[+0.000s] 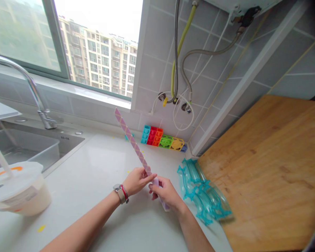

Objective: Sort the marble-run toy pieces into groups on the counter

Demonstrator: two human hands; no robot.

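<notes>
A long, narrow pink-purple strip [132, 141] with a pale diagonal pattern slants up and to the left over the white counter. My left hand [137, 181] pinches it near its lower part; a watch and a red bracelet are on that wrist. Just to the right, my right hand [165, 191] is closed around the strip's pale lower end, which sticks out below the fingers. The exact kind of strip cannot be made out. Right of my right hand lie clear teal plastic packs [199, 190].
Colourful plastic blocks [162, 138] stand in a row against the tiled wall. A large drink cup [18, 192] with a straw is at the left, before the sink [68, 143] and faucet [43, 115]. A wooden board [267, 168] leans at the right. Hoses [183, 45] hang above.
</notes>
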